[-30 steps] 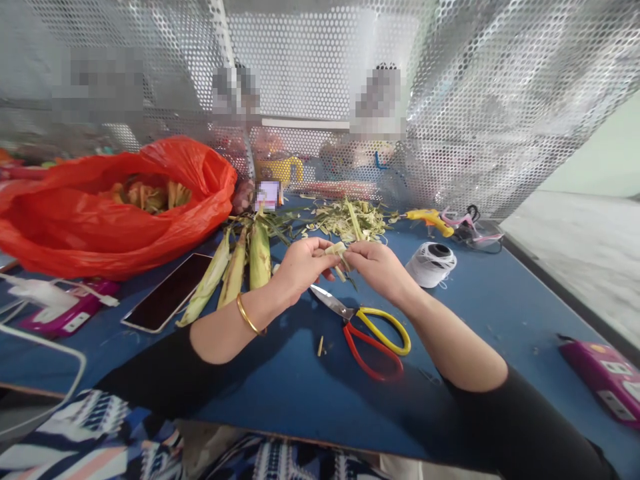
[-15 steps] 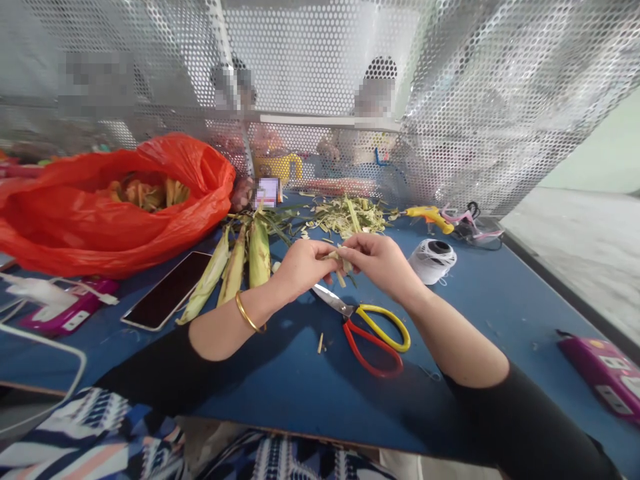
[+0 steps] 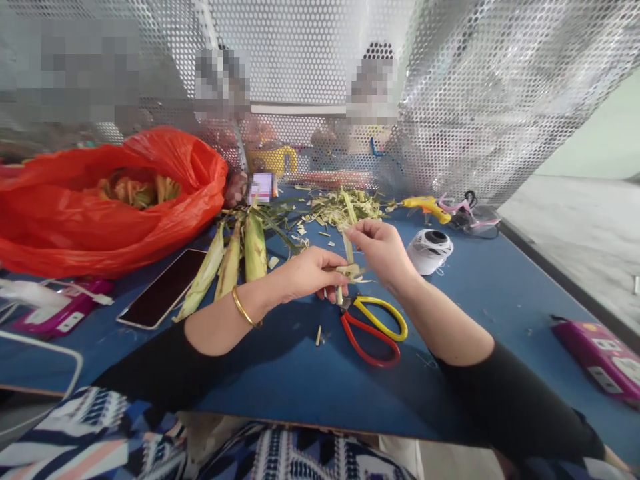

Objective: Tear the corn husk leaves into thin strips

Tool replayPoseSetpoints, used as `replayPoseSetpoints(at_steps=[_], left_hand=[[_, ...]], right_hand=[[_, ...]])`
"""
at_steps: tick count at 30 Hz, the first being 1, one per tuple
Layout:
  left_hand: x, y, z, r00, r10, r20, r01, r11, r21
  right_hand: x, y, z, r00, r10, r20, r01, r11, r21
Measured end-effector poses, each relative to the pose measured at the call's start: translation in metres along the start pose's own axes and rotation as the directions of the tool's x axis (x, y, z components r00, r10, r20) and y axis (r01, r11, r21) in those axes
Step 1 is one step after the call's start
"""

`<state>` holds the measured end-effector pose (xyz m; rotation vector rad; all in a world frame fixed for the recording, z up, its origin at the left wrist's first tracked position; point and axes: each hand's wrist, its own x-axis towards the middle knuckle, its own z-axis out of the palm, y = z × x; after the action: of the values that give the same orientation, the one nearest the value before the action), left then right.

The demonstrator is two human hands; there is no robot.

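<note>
My left hand (image 3: pixel 307 272) pinches a small bundle of pale corn husk (image 3: pixel 350 270) between thumb and fingers. Above it, my right hand (image 3: pixel 379 248) has thumb and fingertips closed on the upper end of a thin husk strip (image 3: pixel 349 249), which runs down to the bundle. How the strip joins the bundle is too small to tell. Just below the hands lie scissors (image 3: pixel 405 327) with one yellow and one red handle; the bundle and left fingers hide their blades. Three husk-covered corn ears (image 3: pixel 256 248) lie left of my left hand.
Husk shreds (image 3: pixel 340 208) are heaped behind my hands. A white thread spool (image 3: pixel 429 257) and yellow glue gun (image 3: pixel 427 205) are on the right. Leftward lie a phone (image 3: pixel 163 290) and a red plastic bag (image 3: pixel 60 233). A perforated screen (image 3: pixel 320 60) stands at the back, people behind it.
My hands, close together before, have moved apart. The right one rose with the husk strip, now stretched between them; the left moved lower over the scissor blades. The view shifted slightly.
</note>
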<state>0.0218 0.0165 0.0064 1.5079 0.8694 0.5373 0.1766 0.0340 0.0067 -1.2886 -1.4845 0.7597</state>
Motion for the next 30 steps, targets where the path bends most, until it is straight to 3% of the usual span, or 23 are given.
replayPoseSetpoints(at_steps=[4, 13, 16, 18, 20, 23, 26, 27, 28, 30], left_hand=[[0.000, 0.001, -0.001, 0.999, -0.035, 0.038, 0.040, 0.987, -0.154], [0.001, -0.005, 0.011, 0.992, -0.114, -0.063, 0.101, 0.978, -0.180], [0.003, -0.002, 0.005, 0.977, -0.124, -0.171, 0.077, 0.963, -0.259], [0.004, 0.000, 0.000, 0.962, -0.129, -0.242, 0.054, 0.954, -0.296], [0.005, 0.002, -0.004, 0.954, -0.123, -0.273, 0.034, 0.950, -0.309], [0.006, 0.003, -0.005, 0.950, -0.129, -0.283, 0.034, 0.947, -0.318], [0.007, 0.002, -0.005, 0.935, -0.172, -0.311, 0.052, 0.932, -0.358], [0.008, 0.001, -0.005, 0.927, -0.185, -0.325, 0.051, 0.923, -0.381], [0.009, 0.001, -0.005, 0.921, -0.194, -0.337, 0.044, 0.913, -0.405], [0.009, -0.001, -0.006, 0.916, -0.181, -0.357, -0.005, 0.887, -0.461]], right_hand=[[-0.002, 0.004, 0.006, 0.998, -0.060, -0.003, 0.059, 0.992, -0.115], [-0.005, 0.005, 0.009, 0.989, -0.141, 0.033, 0.145, 0.963, -0.229], [0.000, 0.003, 0.000, 0.975, -0.123, 0.185, 0.160, 0.966, -0.201], [0.004, 0.001, -0.008, 0.941, -0.097, 0.324, 0.159, 0.973, -0.169], [0.007, 0.001, -0.014, 0.922, -0.095, 0.375, 0.164, 0.974, -0.157], [0.007, 0.001, -0.017, 0.937, -0.097, 0.336, 0.179, 0.959, -0.221], [0.001, -0.002, -0.014, 0.964, -0.213, 0.157, 0.262, 0.855, -0.447], [-0.002, -0.005, -0.013, 0.939, -0.327, 0.102, 0.330, 0.785, -0.524], [-0.005, -0.007, -0.011, 0.881, -0.463, 0.094, 0.426, 0.694, -0.581], [-0.012, -0.012, -0.007, 0.691, -0.683, 0.236, 0.654, 0.451, -0.607]])
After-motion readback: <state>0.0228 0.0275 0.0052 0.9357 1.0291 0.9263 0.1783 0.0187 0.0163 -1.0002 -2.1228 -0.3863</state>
